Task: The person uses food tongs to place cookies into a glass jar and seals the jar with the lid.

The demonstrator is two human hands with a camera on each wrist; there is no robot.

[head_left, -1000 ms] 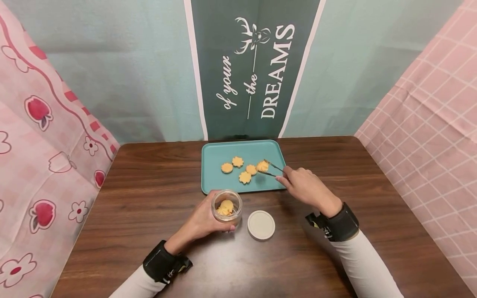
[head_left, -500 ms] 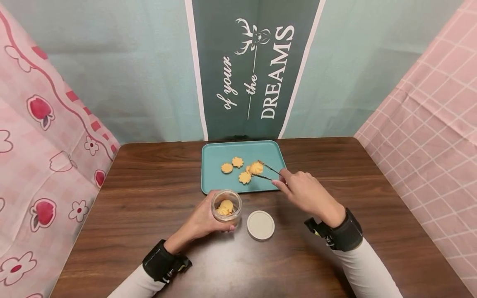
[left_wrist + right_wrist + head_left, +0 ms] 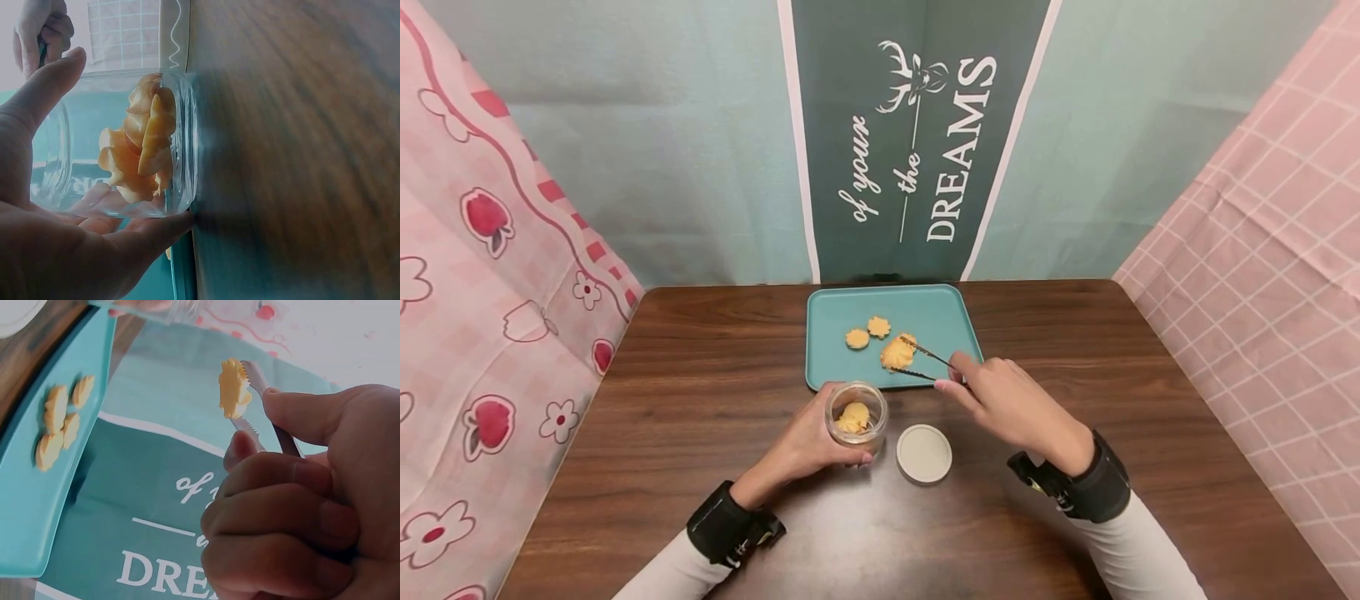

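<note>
Progress: cookies already lay stacked in the glass jar (image 3: 856,415); the left wrist view showed several pieces against the wall, though I could not count them. One more cookie (image 3: 898,353) was clamped in the tongs (image 3: 925,364) and lifted clear of the teal tray (image 3: 829,350), above its near half. My right hand (image 3: 1011,398) pinched the tongs shut on that cookie, thumb and forefinger pressing the two arms together, the other fingers curled under. The cookie sat edge-on between the serrated tips in the right wrist view.

Left to do, as I judged it: three cookies (image 3: 57,422) remained on the tray, so the job looked roughly half done, with the lid not yet on.

My left hand (image 3: 808,440) was wrapped round the jar, thumb on one side and fingers on the other, holding it upright on the wooden table (image 3: 700,417) just in front of the tray.

Surroundings: the white lid (image 3: 924,453) lay flat on the table just right of the jar, apart from it. A green banner (image 3: 917,142) hung behind; pink cloths flanked both sides.

Obstructions: none seen between tongs and jar mouth. The jar opening looked narrow for the cookie, so I judged that it might catch on the rim.
</note>
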